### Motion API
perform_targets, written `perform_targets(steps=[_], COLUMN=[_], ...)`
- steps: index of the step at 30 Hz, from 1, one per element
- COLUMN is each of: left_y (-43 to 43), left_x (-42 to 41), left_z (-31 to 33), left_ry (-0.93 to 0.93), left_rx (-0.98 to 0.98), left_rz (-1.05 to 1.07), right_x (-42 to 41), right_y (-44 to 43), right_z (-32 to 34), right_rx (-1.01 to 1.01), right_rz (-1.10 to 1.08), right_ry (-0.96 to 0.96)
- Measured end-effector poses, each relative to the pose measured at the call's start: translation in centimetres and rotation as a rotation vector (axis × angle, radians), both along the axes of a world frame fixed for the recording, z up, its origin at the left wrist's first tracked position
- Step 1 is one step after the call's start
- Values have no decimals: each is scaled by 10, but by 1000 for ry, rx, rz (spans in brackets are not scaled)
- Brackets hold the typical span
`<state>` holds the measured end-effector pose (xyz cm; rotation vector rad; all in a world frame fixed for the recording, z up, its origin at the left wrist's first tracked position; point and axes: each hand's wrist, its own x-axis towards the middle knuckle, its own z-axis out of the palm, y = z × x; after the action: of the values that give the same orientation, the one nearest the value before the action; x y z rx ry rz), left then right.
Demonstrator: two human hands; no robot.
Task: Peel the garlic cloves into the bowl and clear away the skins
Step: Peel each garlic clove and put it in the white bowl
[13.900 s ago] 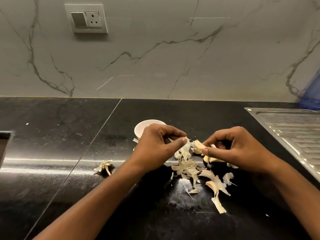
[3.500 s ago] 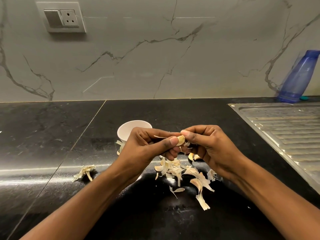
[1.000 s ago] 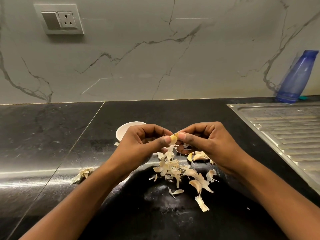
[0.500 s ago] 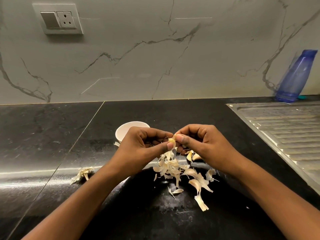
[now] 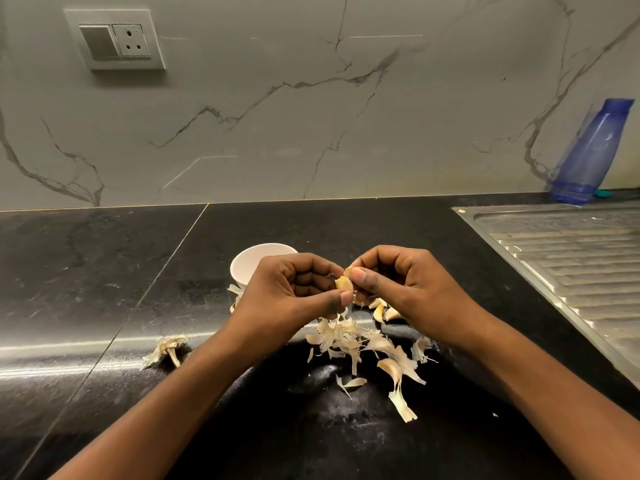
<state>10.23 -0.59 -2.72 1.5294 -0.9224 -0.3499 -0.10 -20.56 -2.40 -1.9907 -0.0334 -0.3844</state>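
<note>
Both hands meet above the black counter around one pale garlic clove (image 5: 343, 283). My left hand (image 5: 291, 299) holds it between thumb and curled fingers. My right hand (image 5: 405, 289) pinches its top end with thumb and forefinger. A small white bowl (image 5: 249, 263) stands just behind my left hand, partly hidden by it. A heap of papery skins (image 5: 360, 344) lies on the counter under the hands. A few unpeeled cloves (image 5: 381, 310) lie below my right hand.
A stray clump of skin and stem (image 5: 166, 348) lies to the left on the counter. The steel sink drainboard (image 5: 575, 258) fills the right side. A blue bottle (image 5: 588, 157) leans against the marble wall behind it. A switch and socket plate (image 5: 116, 39) sits on the wall.
The hands have stayed together on the clove and risen slightly. Over the past seconds the fingers have kept picking at its skin. The skin pile looks the same.
</note>
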Motion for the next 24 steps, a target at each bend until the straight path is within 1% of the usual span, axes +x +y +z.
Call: perform_targets(steps=[7, 11, 16, 21, 24], left_y=[1, 1, 3, 3, 3], left_x=[1, 0, 1, 1, 1], left_z=[0, 2, 7, 9, 9], left_ry=[-10, 75, 234, 262, 278], left_rx=[-13, -81, -176, -188, -192], left_rz=[18, 32, 54, 76, 97], right_x=[0, 0, -1, -5, -6], right_y=[0, 1, 0, -1, -2], right_z=[-1, -1, 3, 6, 7], right_rx=[127, 169, 245, 287, 279], right_rz=[17, 30, 15, 52, 48], right_ry=[27, 44, 40, 53, 51])
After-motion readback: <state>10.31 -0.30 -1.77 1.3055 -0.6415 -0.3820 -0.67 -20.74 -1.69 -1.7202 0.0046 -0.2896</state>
